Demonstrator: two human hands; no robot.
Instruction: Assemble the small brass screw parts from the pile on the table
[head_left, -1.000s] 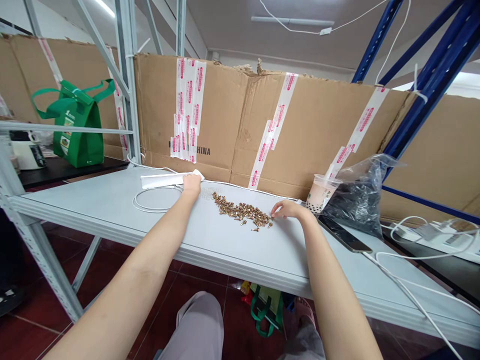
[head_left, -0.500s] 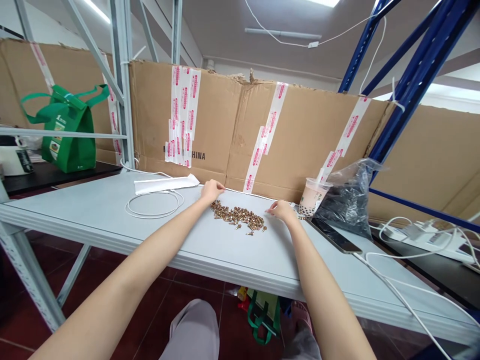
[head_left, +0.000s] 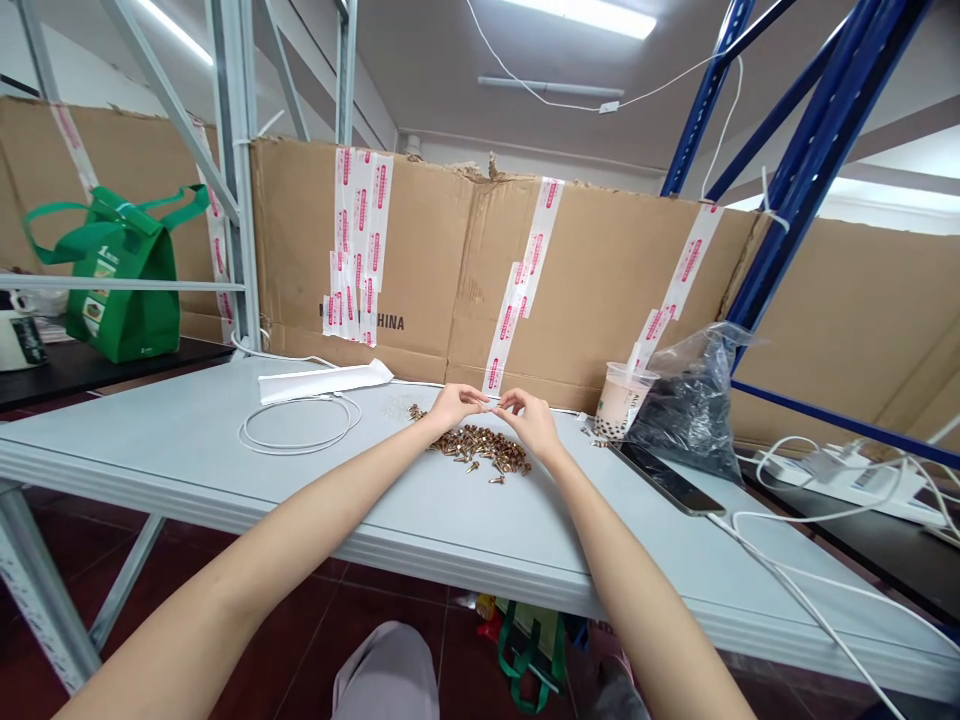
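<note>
A heap of brass-coloured screws (head_left: 480,450) lies on the pale grey table (head_left: 150,450), and a few strays sit apart at its back and right. My left hand (head_left: 456,405) and my right hand (head_left: 529,420) hover at the heap's far side, with their fingertips meeting. A tiny pale thing (head_left: 492,406) shows between the fingertips, too small to name. I cannot tell whether either hand grips it.
On the table are a coiled white cable (head_left: 296,428), a white folded strip (head_left: 324,381), a milk tea cup (head_left: 622,398), a black plastic bag (head_left: 691,410) and a phone (head_left: 666,478). Cardboard sheets stand behind, with steel shelf uprights at both sides.
My hands have moved together from either side of the heap, and their fingertips now meet. The view has shifted slightly, with the scene sitting lower and further left.
</note>
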